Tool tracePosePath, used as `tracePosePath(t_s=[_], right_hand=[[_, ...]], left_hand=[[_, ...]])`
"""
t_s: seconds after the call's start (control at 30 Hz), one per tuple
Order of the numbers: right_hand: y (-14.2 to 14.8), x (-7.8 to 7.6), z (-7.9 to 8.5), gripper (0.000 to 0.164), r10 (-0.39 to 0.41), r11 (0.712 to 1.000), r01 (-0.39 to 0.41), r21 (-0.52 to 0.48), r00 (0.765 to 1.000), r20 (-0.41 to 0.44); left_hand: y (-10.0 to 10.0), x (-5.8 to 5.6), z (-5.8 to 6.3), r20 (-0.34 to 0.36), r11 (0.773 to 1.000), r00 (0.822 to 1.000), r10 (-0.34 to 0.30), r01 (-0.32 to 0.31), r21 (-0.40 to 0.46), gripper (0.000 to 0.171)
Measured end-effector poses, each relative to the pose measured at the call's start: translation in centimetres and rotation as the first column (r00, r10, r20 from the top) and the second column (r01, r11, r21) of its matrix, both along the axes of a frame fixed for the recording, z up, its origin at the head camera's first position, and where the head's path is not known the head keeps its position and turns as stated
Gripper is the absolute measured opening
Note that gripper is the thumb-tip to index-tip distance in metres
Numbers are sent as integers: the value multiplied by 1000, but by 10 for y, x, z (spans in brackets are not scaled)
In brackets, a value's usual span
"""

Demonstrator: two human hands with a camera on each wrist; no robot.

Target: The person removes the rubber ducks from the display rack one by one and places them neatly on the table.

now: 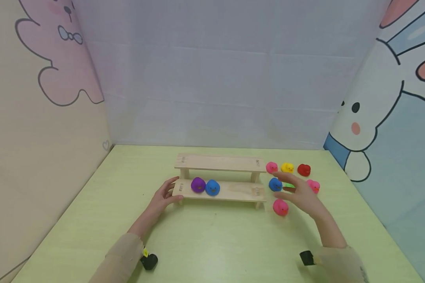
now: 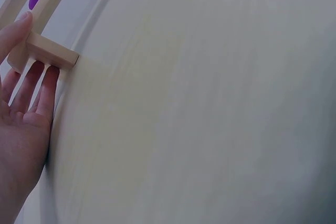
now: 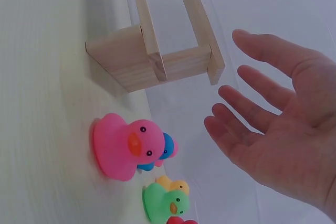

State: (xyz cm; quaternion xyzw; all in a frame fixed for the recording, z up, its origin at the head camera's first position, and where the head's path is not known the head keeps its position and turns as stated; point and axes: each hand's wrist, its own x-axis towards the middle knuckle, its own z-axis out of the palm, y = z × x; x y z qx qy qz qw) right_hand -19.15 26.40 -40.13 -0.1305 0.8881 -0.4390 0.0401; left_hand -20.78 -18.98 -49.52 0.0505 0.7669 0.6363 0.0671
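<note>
A two-tier wooden shelf (image 1: pixel 219 163) stands on the table, a purple rubber duck (image 1: pixel 198 184) and a blue rubber duck (image 1: pixel 213 188) side by side on its lower step. My left hand (image 1: pixel 165 195) holds the left end of that step, thumb at the front edge and fingers round the end by the leg (image 2: pixel 52 51). To the right of the shelf, my right hand (image 1: pixel 302 193) is raised over a group of rubber ducks with nothing in it. Nearest it are a pink duck (image 3: pixel 123 145), a second blue duck (image 1: pixel 275 184) and a partly hidden green duck (image 3: pixel 160 203).
Along the back of the group sit a pink duck (image 1: pixel 272 167), a yellow duck (image 1: pixel 287 168) and a red duck (image 1: pixel 304 170). Another pink duck (image 1: pixel 313 186) lies right of my right hand. A pale cloth wall (image 1: pixel 216 98) closes off the table (image 1: pixel 205 243) behind.
</note>
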Motion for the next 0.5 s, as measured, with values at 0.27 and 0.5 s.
tracePosePath(t_s=[0.27, 0.5], right_hand=[[-22, -4, -1, 60, 24, 996, -24, -81, 1000, 10], [-46, -11, -4, 53, 62, 986, -66, -155, 998, -29]], left_hand=[[1, 1, 2, -1, 1000, 1000, 5, -5, 4, 74], [1, 1, 3, 2, 1000, 1000, 0, 0, 6, 74]])
